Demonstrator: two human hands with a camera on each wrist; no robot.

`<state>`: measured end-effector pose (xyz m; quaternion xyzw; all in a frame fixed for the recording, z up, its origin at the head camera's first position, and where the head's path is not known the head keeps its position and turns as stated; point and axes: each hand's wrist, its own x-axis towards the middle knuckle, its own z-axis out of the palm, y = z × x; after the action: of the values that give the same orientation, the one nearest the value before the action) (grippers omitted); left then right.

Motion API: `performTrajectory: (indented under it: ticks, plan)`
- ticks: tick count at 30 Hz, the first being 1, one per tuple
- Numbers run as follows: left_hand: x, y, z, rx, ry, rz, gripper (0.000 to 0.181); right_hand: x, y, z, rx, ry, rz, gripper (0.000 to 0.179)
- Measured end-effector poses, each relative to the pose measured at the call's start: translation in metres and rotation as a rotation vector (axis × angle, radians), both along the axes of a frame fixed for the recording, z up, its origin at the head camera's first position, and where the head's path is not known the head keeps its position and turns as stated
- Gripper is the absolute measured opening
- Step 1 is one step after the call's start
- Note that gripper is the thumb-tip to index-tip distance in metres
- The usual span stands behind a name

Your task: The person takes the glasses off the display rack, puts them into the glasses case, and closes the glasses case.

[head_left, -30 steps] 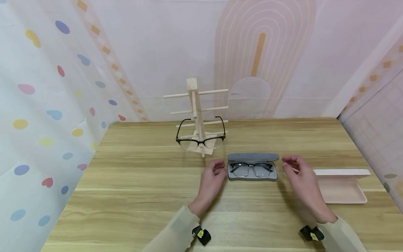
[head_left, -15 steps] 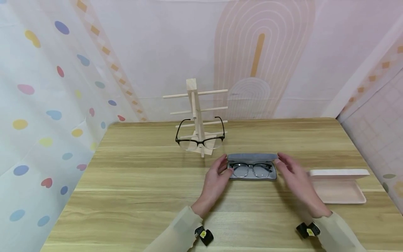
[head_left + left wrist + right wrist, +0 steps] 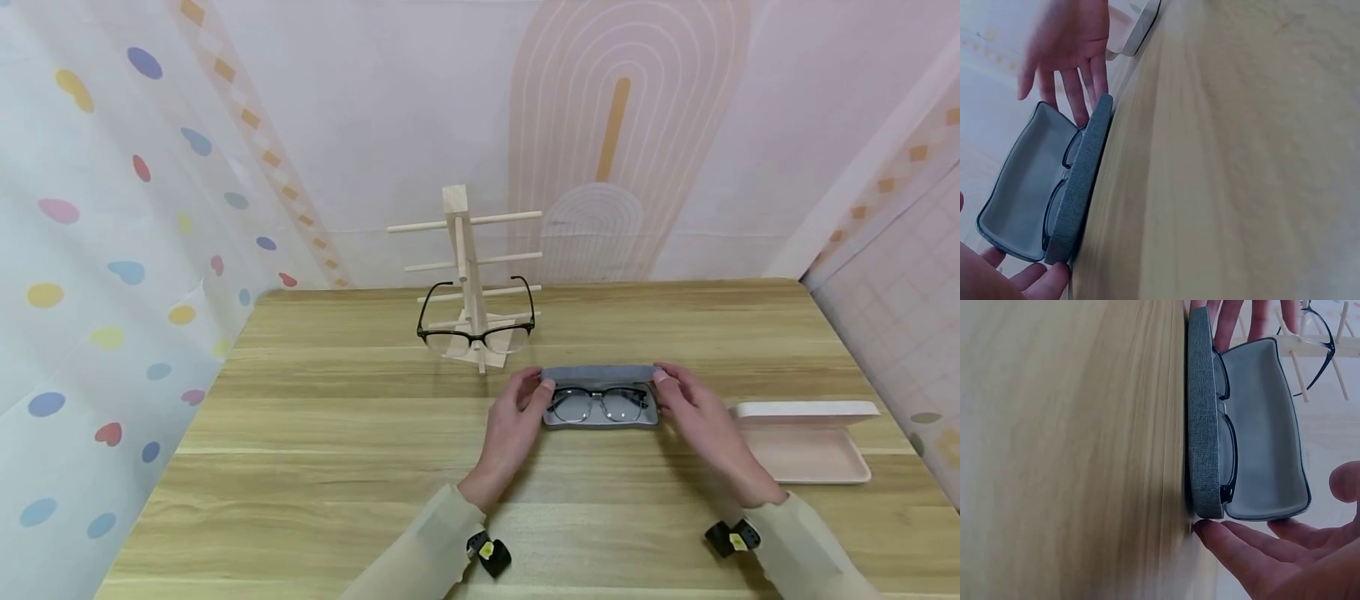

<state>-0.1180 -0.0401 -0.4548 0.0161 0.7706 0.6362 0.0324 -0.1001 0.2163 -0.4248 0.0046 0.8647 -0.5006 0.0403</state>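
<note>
A grey fabric glasses case (image 3: 600,423) lies on the table with its lid (image 3: 1263,434) raised. Inside it are folded glasses (image 3: 597,404) with dark upper rims. My left hand (image 3: 513,429) is at the case's left end, its fingertips against the end and its thumb near the lid's corner. At the opposite end my right hand (image 3: 708,429) has its fingers (image 3: 1285,544) along the case's side and lid edge. In the right wrist view its thumb stands apart from the lid. Both hands have relaxed, extended fingers.
Behind the case stands a wooden glasses rack (image 3: 467,250) with black-framed glasses (image 3: 476,337) hung on it. An opened pale pink case (image 3: 806,454) sits right of my right hand on the wooden table (image 3: 315,467). A patterned cloth (image 3: 360,108) hangs behind.
Both hands have moved inward from either side to the ends of the grey glasses case. Over the last half second the thumbs have shifted up to the lid's corners. The case stays put.
</note>
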Motion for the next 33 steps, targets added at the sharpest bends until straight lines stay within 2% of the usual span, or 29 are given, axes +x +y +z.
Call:
performTrajectory:
  ticks: [9,15,25,33]
  plan:
    - [-0.008,0.002,0.0,0.073,0.002,0.029,0.04,-0.004,0.001,-0.003,0.073,0.043,0.025,0.057]
    - [-0.012,0.002,0.0,0.064,0.005,0.026,0.035,-0.007,0.002,-0.003,0.084,0.032,0.028,0.056]
    - [-0.012,-0.003,0.003,0.046,0.026,-0.014,0.028,-0.007,0.007,-0.003,0.046,0.04,0.091,0.055]
    - [-0.013,-0.008,0.005,0.025,0.009,-0.061,0.027,-0.008,0.011,-0.004,0.079,0.07,0.138,0.049]
